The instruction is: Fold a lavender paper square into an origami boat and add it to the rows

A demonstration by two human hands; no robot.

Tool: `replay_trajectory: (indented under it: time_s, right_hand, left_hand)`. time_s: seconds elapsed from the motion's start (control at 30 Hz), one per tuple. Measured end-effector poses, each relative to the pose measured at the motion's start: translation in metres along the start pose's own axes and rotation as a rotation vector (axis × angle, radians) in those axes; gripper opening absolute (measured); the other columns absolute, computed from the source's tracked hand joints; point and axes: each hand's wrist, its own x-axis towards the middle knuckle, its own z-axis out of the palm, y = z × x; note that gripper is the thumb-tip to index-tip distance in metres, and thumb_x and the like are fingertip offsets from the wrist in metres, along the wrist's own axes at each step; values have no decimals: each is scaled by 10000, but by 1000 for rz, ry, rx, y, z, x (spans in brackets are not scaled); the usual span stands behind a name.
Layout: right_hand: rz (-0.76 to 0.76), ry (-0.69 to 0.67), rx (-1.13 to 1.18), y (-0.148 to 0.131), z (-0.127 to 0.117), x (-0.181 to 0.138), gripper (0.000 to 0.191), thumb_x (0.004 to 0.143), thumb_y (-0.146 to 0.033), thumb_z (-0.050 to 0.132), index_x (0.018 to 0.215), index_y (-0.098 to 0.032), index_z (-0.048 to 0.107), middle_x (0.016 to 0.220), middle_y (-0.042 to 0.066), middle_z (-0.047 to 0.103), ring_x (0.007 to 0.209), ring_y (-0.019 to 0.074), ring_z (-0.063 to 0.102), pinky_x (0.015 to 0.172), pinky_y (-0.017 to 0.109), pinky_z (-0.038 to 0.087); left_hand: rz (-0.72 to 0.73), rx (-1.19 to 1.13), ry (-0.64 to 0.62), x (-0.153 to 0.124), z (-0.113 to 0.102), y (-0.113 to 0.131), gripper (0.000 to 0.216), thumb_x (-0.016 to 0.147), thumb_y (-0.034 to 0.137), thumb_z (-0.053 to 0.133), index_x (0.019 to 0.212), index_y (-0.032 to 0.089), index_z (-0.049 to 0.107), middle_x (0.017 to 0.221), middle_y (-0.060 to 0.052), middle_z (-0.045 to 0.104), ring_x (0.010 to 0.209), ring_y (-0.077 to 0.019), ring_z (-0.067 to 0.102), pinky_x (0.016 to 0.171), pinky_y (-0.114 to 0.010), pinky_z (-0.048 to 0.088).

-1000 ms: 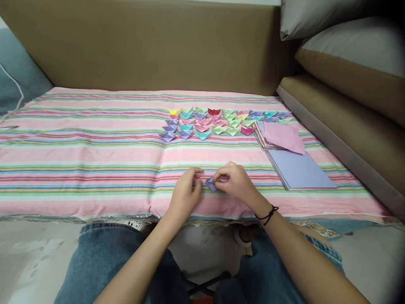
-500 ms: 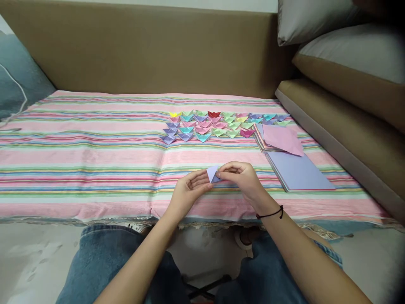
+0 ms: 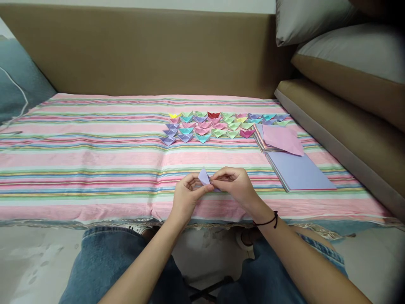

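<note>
My left hand [image 3: 186, 196] and my right hand [image 3: 236, 185] pinch a small folded lilac paper piece [image 3: 204, 176] between them, held just above the striped cloth [image 3: 95, 169] near its front edge. One point of the paper sticks up between my fingertips. A black band circles my right wrist. Further back on the cloth lie several small folded paper boats [image 3: 218, 124] in rows, in pink, green, blue, purple, yellow and red.
To the right of my hands lies a stack of lilac paper sheets [image 3: 299, 172], with a pink sheet [image 3: 281, 139] on a second stack behind it. Brown cushions [image 3: 341, 122] rise at the right and a brown backrest [image 3: 152, 50] behind. My jeans-clad knees are below.
Both hands lifted the lilac piece off the cloth and turned it, then lowered it slightly; its point now stands upright between my fingertips.
</note>
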Motion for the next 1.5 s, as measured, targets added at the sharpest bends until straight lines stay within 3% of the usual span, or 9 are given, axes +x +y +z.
replay_trajectory:
  time_s: [0.13,0.27,0.4,0.67,1.2,1.5]
  right_hand:
    - [-48,28,-62,-1,-1,0,100,582,-257,765,622,-186,708,667,37,694,613,164,627,567,282,498]
    - [-11,94,-44,-5,-6,1,166,546,-307,793,606,-182,702,620,29,686,567,152,602,532,274,465]
    - [18,123,31,-8,-9,2,172,531,-302,802,605,-186,698,608,16,676,562,139,586,515,258,443]
    - [-85,77,-82,-4,-6,0,105,596,-262,768,628,-185,703,669,38,698,633,172,631,587,289,502]
    - [-103,132,-98,-2,2,-3,39,613,-211,739,619,-190,706,682,37,679,656,177,632,572,285,487]
    - [-49,126,-28,1,6,-3,41,591,-195,729,628,-186,712,668,27,685,608,155,613,553,267,476]
  left_hand:
    - [-6,40,20,0,0,1,250,525,209,823,727,165,682,692,-12,697,679,-162,639,667,-271,513]
    - [-53,10,-125,1,-1,5,323,605,279,790,900,165,725,909,-67,727,853,-215,658,800,-321,513]
    - [-118,-68,-201,2,-3,6,314,711,330,720,993,192,718,1019,-72,712,928,-216,648,812,-318,516]
    - [-167,-99,50,4,-2,2,215,545,297,828,695,170,740,743,-38,730,711,-162,663,737,-293,542]
    - [-114,-104,205,-3,4,-1,181,550,279,812,659,168,718,673,-5,691,652,-124,619,680,-261,518]
    - [-68,-90,218,-5,5,-1,164,580,269,792,640,151,694,610,7,648,577,-88,566,596,-205,475]
